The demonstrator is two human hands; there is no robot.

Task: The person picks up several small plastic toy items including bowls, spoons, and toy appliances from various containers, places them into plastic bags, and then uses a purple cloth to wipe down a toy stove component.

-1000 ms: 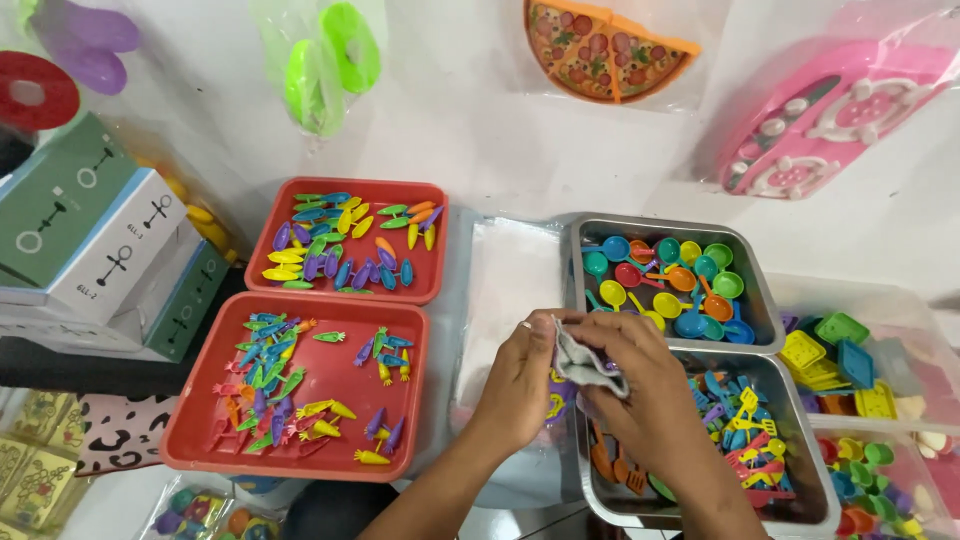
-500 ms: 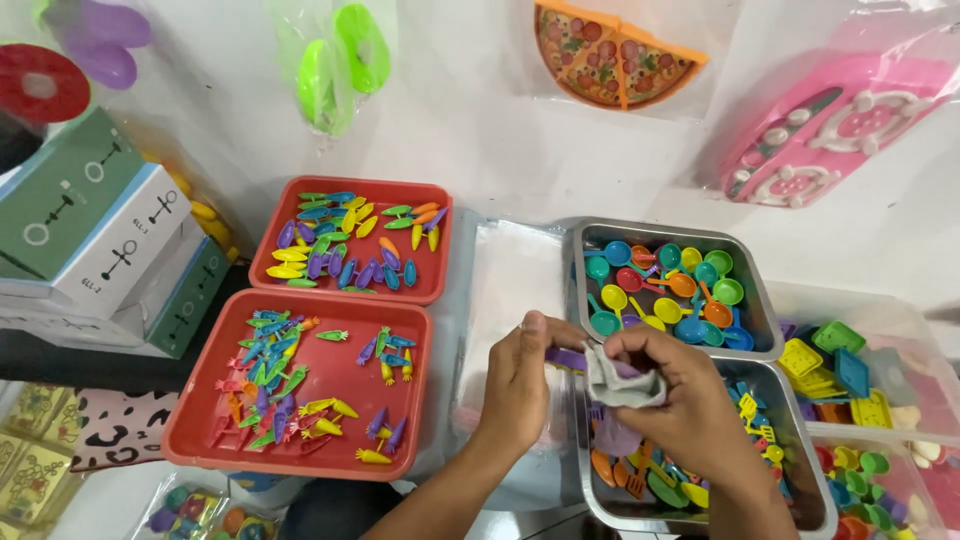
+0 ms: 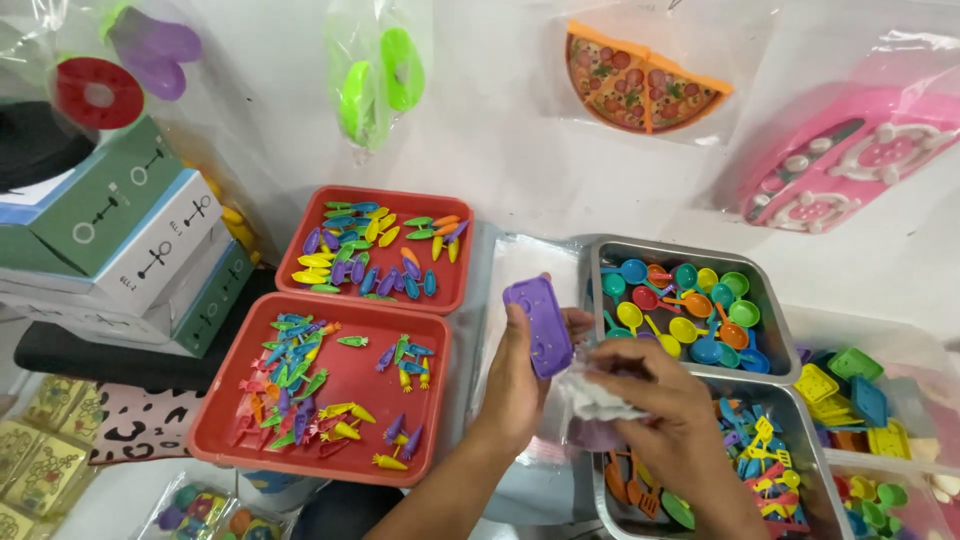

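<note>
Work surface (image 3: 520, 180): white, laid out with sorting containers in two groups, left and right of a central gap, probably to keep each kind of piece separate and within reach.

Two red trays on the left. Far red tray (image 3: 460, 290): small multicoloured carrot-shaped pieces, spread flat. Near red tray (image 3: 330, 455): similar tiny pieces, gathered in loose clusters, much bare floor between them.

Two metal pans on the right. Far metal pan (image 3: 600, 255): small coloured spoon-like and pan-like pieces. Near metal pan (image 3: 820, 480): mixed miniature utensils, partly hidden behind the right forearm.

Clear plastic sheet (image 3: 510, 270) in the gap between trays and pans.

Stacked boxes (image 3: 120, 230) at far left, set aside from the sorting area.

Left hand (image 3: 515, 385): raised over the central gap, fingers closed around the lower part of a purple rectangular piece (image 3: 540, 320), held upright with the flat face toward the camera, probably for inspection.

Right hand (image 3: 660, 400): just beside the left, over the near metal pan, fingers pinched on a crumpled clear plastic bag (image 3: 590, 400), bunched directly below the purple piece and touching the left hand. Bag contents not discernible.
</note>
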